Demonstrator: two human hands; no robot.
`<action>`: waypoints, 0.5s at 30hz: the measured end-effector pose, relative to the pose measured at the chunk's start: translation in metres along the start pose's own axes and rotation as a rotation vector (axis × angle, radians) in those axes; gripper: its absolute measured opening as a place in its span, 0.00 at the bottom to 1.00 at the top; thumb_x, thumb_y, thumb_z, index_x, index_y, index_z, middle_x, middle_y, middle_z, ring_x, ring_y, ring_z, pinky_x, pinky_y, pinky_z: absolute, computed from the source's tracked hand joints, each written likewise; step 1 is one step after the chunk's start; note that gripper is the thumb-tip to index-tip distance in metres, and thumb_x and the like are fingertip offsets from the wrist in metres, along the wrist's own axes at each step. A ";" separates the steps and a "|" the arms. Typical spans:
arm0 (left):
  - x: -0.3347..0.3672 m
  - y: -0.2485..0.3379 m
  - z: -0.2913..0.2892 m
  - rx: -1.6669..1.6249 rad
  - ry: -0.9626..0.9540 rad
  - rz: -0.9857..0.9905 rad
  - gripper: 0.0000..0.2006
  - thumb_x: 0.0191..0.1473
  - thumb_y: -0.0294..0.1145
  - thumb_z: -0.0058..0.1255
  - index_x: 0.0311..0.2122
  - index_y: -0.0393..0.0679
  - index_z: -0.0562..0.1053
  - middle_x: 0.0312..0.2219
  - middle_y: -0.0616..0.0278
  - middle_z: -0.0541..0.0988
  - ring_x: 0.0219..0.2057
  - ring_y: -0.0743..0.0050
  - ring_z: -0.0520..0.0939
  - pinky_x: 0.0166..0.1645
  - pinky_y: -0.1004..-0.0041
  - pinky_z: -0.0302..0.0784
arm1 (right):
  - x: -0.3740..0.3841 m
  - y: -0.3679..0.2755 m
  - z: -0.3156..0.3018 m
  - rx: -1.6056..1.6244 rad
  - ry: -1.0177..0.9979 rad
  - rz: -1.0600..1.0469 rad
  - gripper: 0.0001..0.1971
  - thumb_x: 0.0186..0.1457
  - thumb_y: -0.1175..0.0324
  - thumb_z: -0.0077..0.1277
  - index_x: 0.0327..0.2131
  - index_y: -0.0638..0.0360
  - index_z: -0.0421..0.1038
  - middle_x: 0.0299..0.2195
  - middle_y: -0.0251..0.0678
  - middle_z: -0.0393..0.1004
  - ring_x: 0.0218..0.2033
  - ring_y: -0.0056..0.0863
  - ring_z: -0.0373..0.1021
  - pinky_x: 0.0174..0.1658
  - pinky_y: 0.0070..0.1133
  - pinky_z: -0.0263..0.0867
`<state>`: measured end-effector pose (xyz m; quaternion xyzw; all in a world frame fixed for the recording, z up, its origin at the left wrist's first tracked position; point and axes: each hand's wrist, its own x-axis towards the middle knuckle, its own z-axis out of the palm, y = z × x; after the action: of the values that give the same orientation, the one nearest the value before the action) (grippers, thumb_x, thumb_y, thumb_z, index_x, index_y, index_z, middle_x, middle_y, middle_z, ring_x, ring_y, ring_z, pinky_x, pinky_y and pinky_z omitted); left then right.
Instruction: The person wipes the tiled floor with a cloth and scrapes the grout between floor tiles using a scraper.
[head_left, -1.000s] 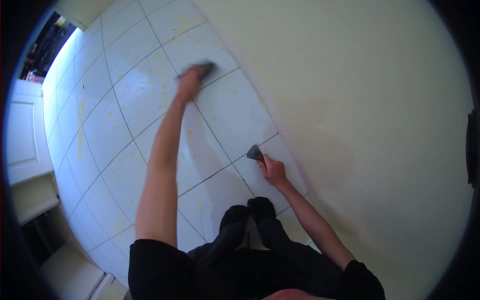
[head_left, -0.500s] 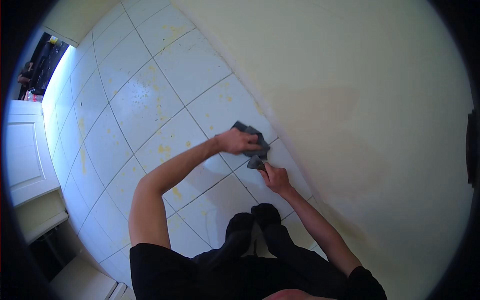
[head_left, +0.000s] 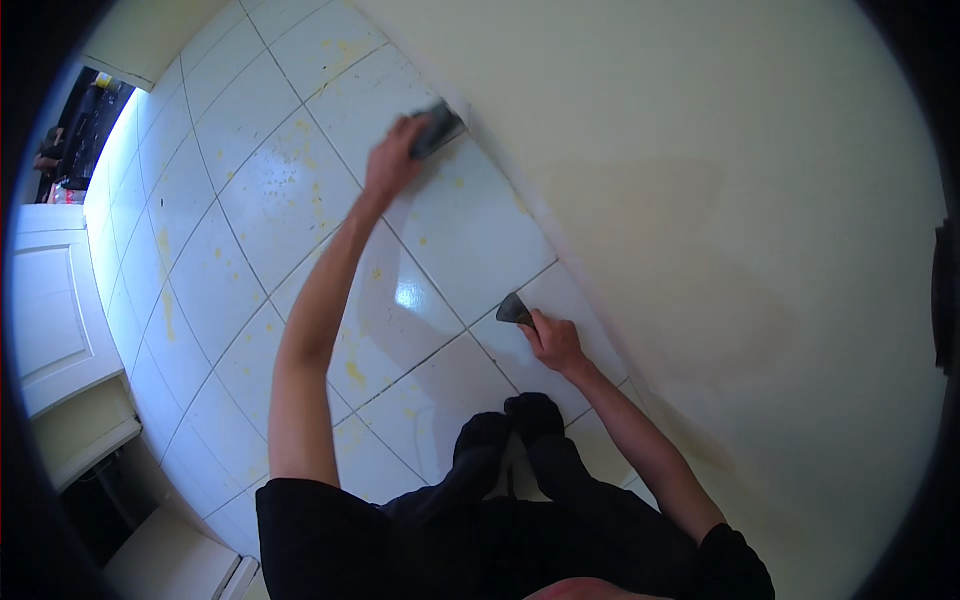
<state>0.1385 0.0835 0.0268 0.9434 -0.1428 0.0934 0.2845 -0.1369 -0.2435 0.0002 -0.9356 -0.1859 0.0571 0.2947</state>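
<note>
My left hand [head_left: 393,158] is stretched far forward, closed around a bunched dark grey cloth [head_left: 437,131]. The cloth is at the edge where the white tiled floor [head_left: 470,215] meets the wall; whether it touches the tiles is hard to tell. Nearer to me, my right hand [head_left: 556,343] grips a putty knife [head_left: 514,309], its dark flared blade pointing forward and to the left above the tiles. Yellow spots [head_left: 354,371] dot the floor, mostly left of my hands.
A cream wall [head_left: 680,260] runs along the right side, with a tan patch on it. My feet in black socks [head_left: 510,420] stand close below my hands. On the left are a white cabinet door [head_left: 55,305] and a doorway with dark things beyond.
My left hand has carried the cloth forward and left along the wall, away from my right hand. The right hand with the putty knife has hardly moved.
</note>
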 end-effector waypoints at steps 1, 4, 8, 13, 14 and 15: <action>-0.029 0.022 0.005 -0.032 -0.087 0.019 0.30 0.46 0.27 0.55 0.57 0.55 0.68 0.51 0.58 0.74 0.44 0.52 0.81 0.44 0.57 0.81 | 0.001 0.000 -0.002 0.010 -0.020 0.004 0.16 0.61 0.59 0.52 0.39 0.65 0.69 0.16 0.44 0.72 0.18 0.45 0.72 0.20 0.35 0.66; -0.128 0.070 0.022 -0.112 -0.169 0.195 0.35 0.38 0.28 0.61 0.57 0.59 0.68 0.51 0.61 0.74 0.44 0.55 0.81 0.41 0.61 0.83 | 0.000 0.002 0.001 0.048 -0.009 -0.036 0.15 0.60 0.61 0.53 0.38 0.66 0.69 0.16 0.44 0.72 0.17 0.44 0.72 0.20 0.35 0.65; -0.174 0.090 0.032 -0.168 -0.567 0.419 0.37 0.36 0.27 0.61 0.58 0.59 0.69 0.45 0.61 0.75 0.41 0.58 0.81 0.34 0.67 0.82 | -0.018 0.022 0.003 0.080 0.036 -0.098 0.14 0.58 0.63 0.54 0.35 0.66 0.68 0.16 0.43 0.71 0.17 0.43 0.72 0.20 0.35 0.65; -0.038 -0.020 0.024 -0.020 -0.197 0.419 0.23 0.56 0.26 0.42 0.57 0.52 0.72 0.45 0.61 0.78 0.49 0.60 0.78 0.51 0.66 0.75 | -0.012 0.002 0.007 0.092 0.038 -0.099 0.12 0.58 0.63 0.53 0.34 0.64 0.67 0.17 0.43 0.72 0.18 0.44 0.72 0.20 0.34 0.66; -0.011 -0.030 0.008 0.094 -0.007 0.126 0.21 0.56 0.26 0.43 0.56 0.49 0.71 0.45 0.53 0.77 0.48 0.50 0.78 0.50 0.60 0.76 | -0.008 0.005 0.004 0.061 0.030 -0.071 0.12 0.59 0.63 0.53 0.34 0.64 0.67 0.17 0.43 0.72 0.18 0.44 0.72 0.20 0.35 0.66; 0.018 -0.046 -0.013 0.200 -0.057 -0.342 0.20 0.54 0.25 0.46 0.54 0.46 0.72 0.45 0.48 0.74 0.46 0.44 0.79 0.49 0.55 0.77 | -0.004 0.001 0.005 0.067 0.031 -0.079 0.12 0.59 0.63 0.53 0.34 0.64 0.67 0.17 0.43 0.72 0.18 0.44 0.72 0.20 0.35 0.66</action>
<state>0.1692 0.1240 0.0187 0.9797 0.0217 0.0307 0.1967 -0.1416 -0.2433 -0.0047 -0.9180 -0.2159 0.0370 0.3306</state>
